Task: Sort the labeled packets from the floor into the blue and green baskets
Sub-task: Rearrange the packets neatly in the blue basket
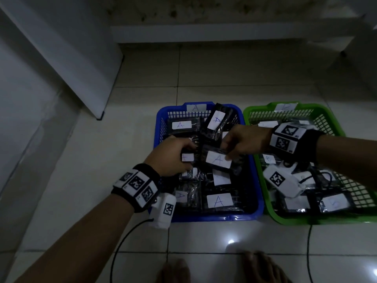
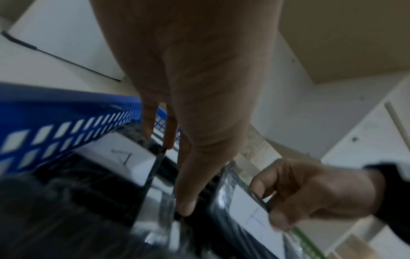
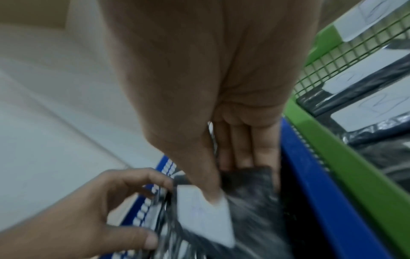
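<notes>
Hands over the blue basket [image 1: 250,176], each with an "A" packet.

My right hand [image 1: 247,140] pinches its packet [image 1: 219,159] by the edge, thumb on the white label, I'd say so the letter stays readable above the A-marked pile. My left hand [image 1: 172,155] curls round a smaller packet [image 1: 187,157] just beside it, low among the others. The green basket [image 1: 334,123] stands touching on the right, holding differently lettered packets, so both of these belong here.

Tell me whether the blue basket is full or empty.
Nearly full: the blue basket holds many dark packets labelled A, covering its floor; both hands reach into it.
</notes>
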